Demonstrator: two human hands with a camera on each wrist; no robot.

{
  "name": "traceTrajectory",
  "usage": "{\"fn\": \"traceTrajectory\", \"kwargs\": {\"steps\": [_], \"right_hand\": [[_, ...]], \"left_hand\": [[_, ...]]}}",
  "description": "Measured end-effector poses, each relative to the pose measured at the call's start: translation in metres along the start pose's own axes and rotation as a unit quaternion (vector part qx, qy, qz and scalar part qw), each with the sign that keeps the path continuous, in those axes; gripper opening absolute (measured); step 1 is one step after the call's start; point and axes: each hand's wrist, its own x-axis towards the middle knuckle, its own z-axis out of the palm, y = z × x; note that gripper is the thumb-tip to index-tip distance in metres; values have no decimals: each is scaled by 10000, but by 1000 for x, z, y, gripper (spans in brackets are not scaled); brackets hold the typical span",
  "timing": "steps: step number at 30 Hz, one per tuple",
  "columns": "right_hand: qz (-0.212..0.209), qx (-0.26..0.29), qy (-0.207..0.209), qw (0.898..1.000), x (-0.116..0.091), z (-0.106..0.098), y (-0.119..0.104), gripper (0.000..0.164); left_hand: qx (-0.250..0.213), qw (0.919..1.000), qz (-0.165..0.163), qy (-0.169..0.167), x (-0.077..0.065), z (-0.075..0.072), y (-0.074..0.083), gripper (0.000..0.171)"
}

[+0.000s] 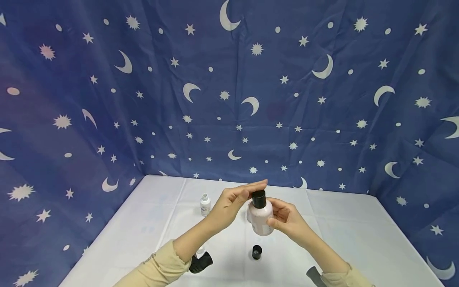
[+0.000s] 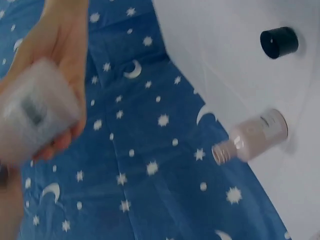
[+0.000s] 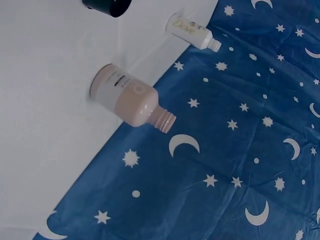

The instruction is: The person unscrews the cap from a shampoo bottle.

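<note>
A pink bottle [image 1: 261,222] is held up above the table [image 1: 294,263], near the middle of the head view, cap end up and leaning only slightly. The right hand [image 1: 291,222] grips its body from the side, thumb on the near face and the fingers bent round behind. The left hand [image 1: 227,205] lies over the black cap [image 1: 259,200] at the top, its fingers straight and close together, the thumb just beside the cap; exactly how far the thumb touches it, I cannot tell. In the left wrist view the held bottle is blurred, so its label cannot be read there. A second bottle [image 3: 126,97] — also pink, with a bare threaded neck — stands upright on the table behind the held one, which hides most of it in the head view. To the left and farther back is a white bottle [image 1: 205,205], upright and uncapped too (the right wrist view shows "Dove" on its label). Nearer the person, below the held bottle, a loose cap [image 1: 256,252], black as well, rests on the table. Both forearms wear beige sleeves [image 1: 159,265], and blue cloth [image 1: 215,99] with white moons and stars hangs around the table.
</note>
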Motion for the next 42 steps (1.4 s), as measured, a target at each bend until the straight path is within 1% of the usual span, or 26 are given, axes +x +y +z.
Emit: {"fn": "traceTrajectory", "kwargs": {"steps": [2, 3, 4, 6, 8, 10, 14, 18, 21, 23, 26, 29, 32, 36, 39, 42], "right_hand": [[12, 35, -28, 10000, -1, 1, 1, 35], [10, 54, -38, 10000, -1, 1, 1, 35], [13, 77, -30, 10000, -1, 2, 1, 35], [40, 139, 70, 9999, 0, 5, 2, 35], [58, 253, 225, 9994, 2, 10, 4, 36], [-1, 314, 420, 9986, 3, 16, 7, 38], [-185, 278, 775, 9964, 2, 24, 10, 42], [-269, 59, 1074, 9938, -1, 24, 11, 45], [-231, -123, 1232, 9920, -3, 22, 11, 47], [-188, -194, 1299, 9912, -3, 22, 10, 48], [-70, -208, 1335, 9908, -3, 24, 9, 54], [81, -338, 1420, 9893, 0, 27, 7, 59], [239, -484, 1537, 9866, 1, 29, 5, 58], [321, -482, 1571, 9859, 1, 28, 4, 57], [334, -445, 1539, 9865, 1, 28, 5, 57], [351, -371, 1542, 9867, 2, 28, 6, 59]], "left_hand": [[48, 9989, -98, -466, 0, -7, 2, 56], [27, 9979, -140, -631, 0, -9, 2, 53], [52, 9972, -167, -730, 0, -12, 2, 50], [92, 9969, -168, -765, 0, -14, 1, 46], [39, 9980, -137, -609, -1, -15, 0, 45], [-1, 9993, -73, -371, -3, -14, -1, 48], [85, 9999, 22, 96, -8, -9, -2, 51], [406, 9976, 167, 543, -8, -3, -4, 38], [567, 9951, 235, 775, -7, 2, -5, 27], [624, 9937, 207, 902, -7, 5, -7, 23], [613, 9926, 149, 1041, -7, 7, -8, 20], [594, 9918, 77, 1130, -6, 8, -9, 18], [599, 9912, -12, 1178, -4, 9, -9, 20], [625, 9900, -81, 1264, -2, 10, -10, 20], [737, 9875, -65, 1391, -2, 11, -11, 19], [968, 9837, -36, 1515, -1, 13, -9, 19]]}}
